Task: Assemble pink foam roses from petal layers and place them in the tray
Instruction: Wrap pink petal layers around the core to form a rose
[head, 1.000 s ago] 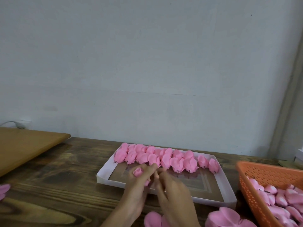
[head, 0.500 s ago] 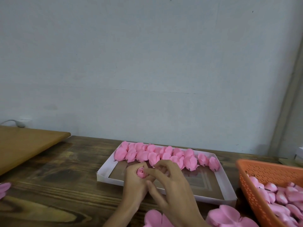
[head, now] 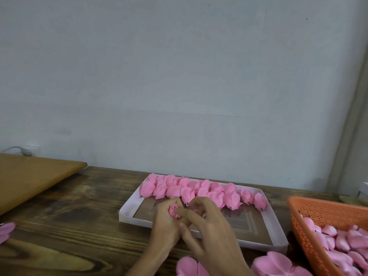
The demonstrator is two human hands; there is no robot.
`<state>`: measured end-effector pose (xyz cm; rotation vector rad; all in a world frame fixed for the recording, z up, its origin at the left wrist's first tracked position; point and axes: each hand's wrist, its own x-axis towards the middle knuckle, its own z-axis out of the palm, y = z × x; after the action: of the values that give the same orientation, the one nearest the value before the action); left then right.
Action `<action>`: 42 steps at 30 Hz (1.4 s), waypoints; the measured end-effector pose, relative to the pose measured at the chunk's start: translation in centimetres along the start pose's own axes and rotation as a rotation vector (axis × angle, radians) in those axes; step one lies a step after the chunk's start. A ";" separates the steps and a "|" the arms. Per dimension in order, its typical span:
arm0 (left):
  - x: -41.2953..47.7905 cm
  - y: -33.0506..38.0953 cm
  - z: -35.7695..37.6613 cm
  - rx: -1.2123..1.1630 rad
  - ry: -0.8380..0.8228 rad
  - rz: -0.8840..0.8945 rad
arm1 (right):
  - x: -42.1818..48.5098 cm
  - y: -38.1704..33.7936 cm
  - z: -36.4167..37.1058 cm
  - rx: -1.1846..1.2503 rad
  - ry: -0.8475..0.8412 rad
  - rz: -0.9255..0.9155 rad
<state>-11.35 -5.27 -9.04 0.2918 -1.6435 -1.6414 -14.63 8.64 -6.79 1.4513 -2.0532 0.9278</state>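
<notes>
Left hand (head: 165,226) grips a small rose (head: 173,210), right hand (head: 209,230) curls its fingers round it. Beyond the hands, finished roses (head: 191,191) line the tray (head: 127,216); plenty of room left, and petal layers (head: 187,266) wait by the wrists.

Single head-worn wide-angle view, facing forward and slightly down across the wooden table (head: 59,226) to the wall (head: 179,76) at 12 o'clock. The wall fills most of the frame. Nearest the lens, at 6 o'clock, are the left hand (head: 165,226) and right hand (head: 211,234), both holding a rose (head: 173,211). The tray (head: 275,226) is just beyond. The basket (head: 328,212) is cropped at 4 o'clock, and the board (head: 29,180) at 9.
</notes>
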 end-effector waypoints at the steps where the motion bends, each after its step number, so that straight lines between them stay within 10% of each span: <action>1: 0.0 0.4 0.2 -0.033 -0.012 -0.003 | 0.0 0.0 0.0 0.000 -0.007 0.001; 28: 0.1 -1.1 -0.1 -0.175 -0.025 -0.035 | -0.1 1.1 1.6 0.193 -0.001 0.071; 42: -0.8 0.0 0.1 -0.589 -0.125 -0.372 | -0.4 -0.5 3.8 0.429 0.080 0.372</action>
<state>-10.85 -4.67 -9.30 0.2012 -1.1570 -2.3804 -13.97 5.94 -9.46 1.2121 -2.1945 1.6312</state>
